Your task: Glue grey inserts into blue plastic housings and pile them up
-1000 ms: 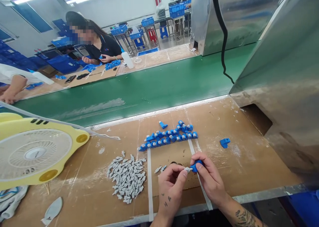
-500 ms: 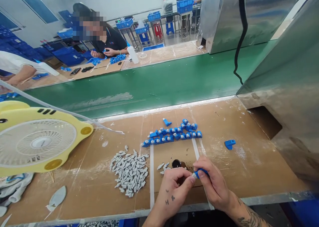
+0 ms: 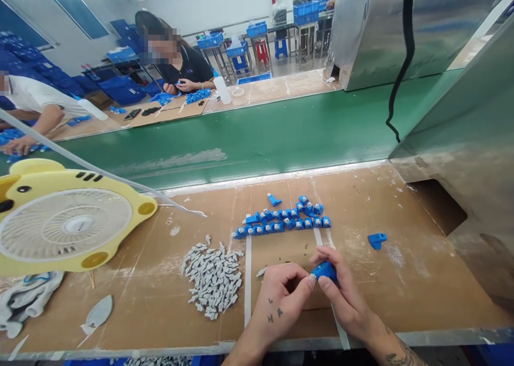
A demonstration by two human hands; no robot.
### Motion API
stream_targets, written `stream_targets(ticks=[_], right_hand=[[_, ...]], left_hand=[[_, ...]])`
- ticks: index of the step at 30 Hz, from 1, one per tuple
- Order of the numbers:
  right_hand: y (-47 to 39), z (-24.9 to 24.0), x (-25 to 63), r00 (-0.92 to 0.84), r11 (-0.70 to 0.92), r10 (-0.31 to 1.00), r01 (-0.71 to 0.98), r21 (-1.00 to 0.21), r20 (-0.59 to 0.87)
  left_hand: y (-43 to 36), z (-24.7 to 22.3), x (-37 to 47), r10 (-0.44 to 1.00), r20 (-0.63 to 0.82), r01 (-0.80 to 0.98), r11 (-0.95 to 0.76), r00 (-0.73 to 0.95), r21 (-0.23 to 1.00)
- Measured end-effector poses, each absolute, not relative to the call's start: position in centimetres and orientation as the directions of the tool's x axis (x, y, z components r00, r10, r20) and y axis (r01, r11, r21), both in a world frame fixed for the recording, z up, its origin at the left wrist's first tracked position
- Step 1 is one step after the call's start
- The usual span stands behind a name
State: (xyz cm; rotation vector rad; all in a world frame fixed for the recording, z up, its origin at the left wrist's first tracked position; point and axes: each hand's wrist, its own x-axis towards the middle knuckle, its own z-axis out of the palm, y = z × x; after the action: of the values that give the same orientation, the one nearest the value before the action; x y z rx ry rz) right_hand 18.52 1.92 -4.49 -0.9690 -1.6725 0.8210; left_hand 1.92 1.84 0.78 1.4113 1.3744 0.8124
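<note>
My right hand (image 3: 345,291) is closed around a blue plastic part (image 3: 324,271), held above the cardboard. At its left end a small light grey piece (image 3: 312,276) shows, pinched between the thumb and forefinger of my left hand (image 3: 283,296). The two pieces meet; how deep the grey one sits I cannot tell. To the left of my hands lies a heap of small grey plastic pieces (image 3: 214,280). Beyond them stand rows of blue parts with pale tips (image 3: 277,227). A single blue part (image 3: 377,241) lies to the right.
A yellow animal-shaped fan (image 3: 80,224) takes up the left side, with a cloth glove (image 3: 32,302) near it. Past the cardboard-covered bench (image 3: 421,286) runs a green conveyor belt (image 3: 261,141). A metal housing (image 3: 461,157) closes off the right. Two people (image 3: 193,69) work across the belt.
The blue part has turned in my right hand, showing more of its broad side. My left hand now covers the dark round cup and most of the loose grey pieces beside it. The view shifted slightly.
</note>
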Motion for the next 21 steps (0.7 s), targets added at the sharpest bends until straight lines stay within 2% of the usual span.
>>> stream_targets(ticks=[3,6,7,9,10,15,21], right_hand=[[3.4,-5.1,20.2,-0.116,0.451,0.892,0.272,-0.850,0.436],[4.5,-5.5,23.4,-0.004,0.385,0.906,0.420,-0.822,0.422],[4.7,-5.6,24.5,0.026,0.351,0.910,0.477,-0.805,0.413],[4.9,-5.6,26.6,0.074,0.296,0.909,0.577,-0.761,0.410],[4.9,-5.5,27.4,0.094,0.280,0.902,0.614,-0.738,0.421],[5.1,-5.3,29.3,0.147,0.227,0.875,0.718,-0.658,0.462],[5.7,-6.8,29.6,0.129,0.135,0.922,0.776,-0.615,0.365]], left_hand=[[4.1,2.0,-0.2,0.998,0.015,0.500,-0.042,0.058,0.865],[7.6,3.1,-2.3,0.983,0.179,0.722,-0.101,-0.031,0.684],[9.0,3.3,-2.6,0.981,0.188,0.796,-0.084,-0.038,0.599],[11.8,3.3,-2.6,0.997,0.080,0.918,-0.022,-0.011,0.396],[13.1,3.1,-2.2,0.999,0.039,0.933,-0.016,0.003,0.359],[17.3,1.7,0.0,0.995,-0.059,0.938,-0.055,0.081,0.343],[15.3,2.1,-3.6,0.996,-0.043,0.921,-0.054,0.076,0.386]])
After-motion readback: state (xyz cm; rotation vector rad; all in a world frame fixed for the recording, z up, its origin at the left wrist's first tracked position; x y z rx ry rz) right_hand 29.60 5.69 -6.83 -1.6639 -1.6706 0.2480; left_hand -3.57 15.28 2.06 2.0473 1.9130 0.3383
